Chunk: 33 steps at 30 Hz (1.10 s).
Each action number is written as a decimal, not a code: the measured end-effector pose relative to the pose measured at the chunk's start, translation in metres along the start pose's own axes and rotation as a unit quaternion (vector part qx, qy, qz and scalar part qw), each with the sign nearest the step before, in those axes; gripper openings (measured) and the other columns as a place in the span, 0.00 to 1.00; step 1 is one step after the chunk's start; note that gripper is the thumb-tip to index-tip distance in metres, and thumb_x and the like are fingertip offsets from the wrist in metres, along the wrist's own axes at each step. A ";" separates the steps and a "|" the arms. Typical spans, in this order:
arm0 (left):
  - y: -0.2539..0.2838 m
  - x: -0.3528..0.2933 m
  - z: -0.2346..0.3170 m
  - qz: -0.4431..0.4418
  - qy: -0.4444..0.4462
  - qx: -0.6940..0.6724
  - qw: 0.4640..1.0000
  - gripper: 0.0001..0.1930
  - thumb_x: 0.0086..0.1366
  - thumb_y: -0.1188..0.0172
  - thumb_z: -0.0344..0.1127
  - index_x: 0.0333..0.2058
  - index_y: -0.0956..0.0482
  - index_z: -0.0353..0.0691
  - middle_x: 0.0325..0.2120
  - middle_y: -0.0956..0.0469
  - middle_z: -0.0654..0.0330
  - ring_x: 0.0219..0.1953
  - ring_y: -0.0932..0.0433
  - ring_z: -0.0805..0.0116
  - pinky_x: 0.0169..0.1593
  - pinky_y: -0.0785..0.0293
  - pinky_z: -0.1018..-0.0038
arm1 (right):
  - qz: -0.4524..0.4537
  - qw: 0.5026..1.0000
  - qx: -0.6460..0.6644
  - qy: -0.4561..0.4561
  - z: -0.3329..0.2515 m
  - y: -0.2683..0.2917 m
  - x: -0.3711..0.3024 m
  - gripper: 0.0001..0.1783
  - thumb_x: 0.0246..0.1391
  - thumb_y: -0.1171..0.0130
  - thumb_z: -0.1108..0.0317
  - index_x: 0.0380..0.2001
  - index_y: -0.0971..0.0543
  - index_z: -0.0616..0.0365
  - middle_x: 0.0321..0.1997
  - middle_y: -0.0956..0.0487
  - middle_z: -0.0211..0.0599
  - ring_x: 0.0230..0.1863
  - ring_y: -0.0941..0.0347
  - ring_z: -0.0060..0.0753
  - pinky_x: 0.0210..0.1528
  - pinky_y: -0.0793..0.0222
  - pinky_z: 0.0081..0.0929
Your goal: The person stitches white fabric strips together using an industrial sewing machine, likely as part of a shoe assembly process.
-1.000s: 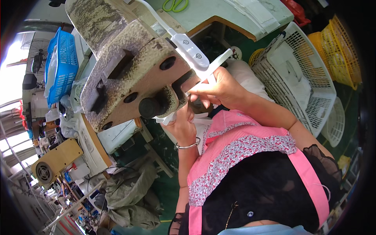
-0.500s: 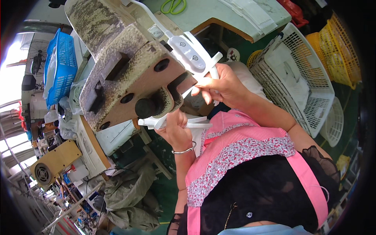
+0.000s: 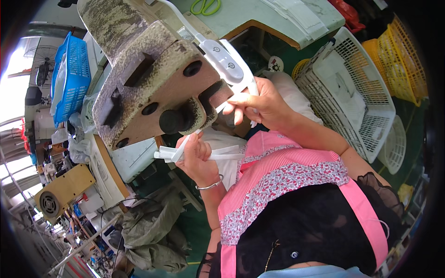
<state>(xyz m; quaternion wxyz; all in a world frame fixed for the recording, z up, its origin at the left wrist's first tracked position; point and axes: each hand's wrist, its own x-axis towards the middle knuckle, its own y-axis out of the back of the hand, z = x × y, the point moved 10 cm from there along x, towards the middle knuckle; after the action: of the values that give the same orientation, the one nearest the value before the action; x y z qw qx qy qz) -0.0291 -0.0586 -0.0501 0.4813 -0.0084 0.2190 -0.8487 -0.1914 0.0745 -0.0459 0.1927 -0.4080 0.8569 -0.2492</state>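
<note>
My left hand [image 3: 195, 160], with a metal bangle at the wrist, is closed round several flat white strips [image 3: 168, 154]. Their ends stick out on both sides of the fist. From it, one strip rises toward the underside of a heavy speckled metal machine head [image 3: 153, 88]. Beyond the machine's lower corner, my right hand [image 3: 266, 104] pinches a white strip [image 3: 253, 86] between thumb and fingers. Part of this strip is hidden behind the machine head, so I cannot tell whether both hands hold the same one.
A white two-button control box [image 3: 222, 61] with a cable sits on the machine. Green scissors [image 3: 205, 6] and flat white pieces [image 3: 296, 16] lie on the far table. White [image 3: 378, 106] and yellow baskets [image 3: 403, 60] stand right; a blue basket [image 3: 72, 76] left.
My left hand has moved down and left, away from the machine, carrying its strips. My right hand has shifted only slightly, and the strip end above it now stands out less.
</note>
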 end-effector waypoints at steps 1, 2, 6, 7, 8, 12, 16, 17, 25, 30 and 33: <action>0.001 0.000 0.000 -0.001 0.002 -0.001 1.000 0.08 0.64 0.42 0.29 0.30 0.23 0.28 0.12 0.44 0.74 0.13 0.50 0.86 0.16 0.55 0.83 | -0.005 1.000 0.005 0.017 -0.002 0.003 0.000 0.08 0.59 0.42 0.70 0.34 0.21 0.66 0.34 0.16 0.46 0.22 0.20 0.19 0.13 0.42 0.11; 0.002 0.000 -0.001 0.004 0.004 0.000 1.000 0.08 0.64 0.43 0.29 0.30 0.23 0.28 0.13 0.44 0.74 0.13 0.50 0.86 0.16 0.55 0.83 | -0.003 1.000 0.004 0.017 -0.001 0.003 -0.001 0.08 0.59 0.42 0.70 0.34 0.21 0.66 0.34 0.16 0.46 0.22 0.20 0.19 0.13 0.42 0.11; 0.017 0.002 0.002 0.023 0.004 -0.011 1.000 0.07 0.62 0.42 0.28 0.31 0.23 0.27 0.12 0.41 0.73 0.13 0.49 0.86 0.18 0.55 0.82 | 0.035 0.998 0.030 0.042 -0.004 0.011 -0.005 0.09 0.61 0.43 0.69 0.37 0.22 0.67 0.36 0.16 0.46 0.23 0.19 0.21 0.13 0.41 0.10; 0.021 0.002 0.003 0.024 0.003 -0.012 1.000 0.07 0.62 0.42 0.28 0.31 0.23 0.27 0.12 0.41 0.73 0.13 0.49 0.86 0.18 0.55 0.82 | 0.035 0.998 0.027 0.047 -0.005 0.011 -0.005 0.10 0.62 0.43 0.69 0.37 0.22 0.67 0.37 0.16 0.47 0.24 0.19 0.22 0.12 0.41 0.10; 0.025 0.001 0.004 0.024 0.004 -0.009 1.000 0.07 0.62 0.42 0.28 0.30 0.23 0.28 0.12 0.42 0.73 0.13 0.49 0.86 0.18 0.56 0.82 | 0.034 0.998 0.027 0.046 -0.005 0.009 -0.005 0.10 0.62 0.43 0.69 0.37 0.22 0.67 0.37 0.16 0.47 0.24 0.19 0.22 0.12 0.41 0.10; 0.040 -0.002 0.007 0.023 0.001 -0.015 1.000 0.09 0.67 0.46 0.29 0.29 0.24 0.30 0.13 0.44 0.73 0.13 0.50 0.86 0.16 0.54 0.84 | 0.030 0.999 0.005 0.029 -0.001 -0.005 -0.007 0.11 0.61 0.41 0.68 0.38 0.22 0.67 0.36 0.16 0.44 0.26 0.18 0.23 0.13 0.41 0.10; 0.058 -0.003 0.008 0.022 0.000 -0.047 0.999 0.10 0.69 0.47 0.30 0.30 0.24 0.30 0.13 0.44 0.73 0.13 0.50 0.85 0.16 0.54 0.84 | 0.042 0.999 -0.031 -0.009 0.011 -0.011 -0.008 0.11 0.61 0.39 0.67 0.39 0.21 0.66 0.34 0.16 0.41 0.26 0.18 0.21 0.13 0.40 0.10; 0.062 -0.004 0.009 0.024 -0.002 -0.053 0.998 0.11 0.69 0.48 0.31 0.30 0.25 0.30 0.13 0.44 0.72 0.12 0.51 0.85 0.16 0.54 0.84 | 0.048 0.998 -0.046 -0.020 0.016 -0.012 -0.008 0.11 0.60 0.38 0.67 0.38 0.22 0.65 0.33 0.16 0.40 0.26 0.18 0.21 0.13 0.40 0.11; 0.077 -0.008 0.014 0.010 -0.028 -0.051 0.998 0.15 0.73 0.52 0.36 0.30 0.26 0.32 0.13 0.46 0.72 0.12 0.52 0.85 0.16 0.55 0.84 | 0.060 0.997 -0.012 -0.040 0.024 -0.030 -0.014 0.07 0.60 0.40 0.70 0.35 0.22 0.64 0.32 0.16 0.41 0.22 0.21 0.20 0.14 0.41 0.13; 0.063 -0.012 0.031 0.077 -0.076 -0.077 0.991 0.19 0.76 0.56 0.44 0.40 0.26 0.33 0.23 0.35 0.67 0.15 0.45 0.82 0.16 0.50 0.84 | 0.083 0.994 0.008 -0.068 0.033 -0.029 -0.020 0.12 0.58 0.36 0.64 0.34 0.22 0.64 0.27 0.17 0.36 0.16 0.26 0.19 0.13 0.43 0.14; 0.093 0.004 0.041 0.070 -0.138 -0.154 0.976 0.18 0.76 0.56 0.46 0.34 0.28 0.38 0.33 0.27 0.61 0.30 0.32 0.74 0.35 0.29 0.77 | 0.093 0.988 0.083 -0.092 0.045 -0.009 -0.023 0.12 0.60 0.38 0.63 0.33 0.22 0.63 0.24 0.20 0.34 0.12 0.33 0.17 0.12 0.44 0.15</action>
<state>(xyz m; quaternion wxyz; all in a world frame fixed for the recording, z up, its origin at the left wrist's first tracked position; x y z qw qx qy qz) 0.0534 -0.1181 -0.0491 0.5581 -0.1847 0.2786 -0.7595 -0.1479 0.0760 -0.0740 0.3262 -0.3305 0.8461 -0.2617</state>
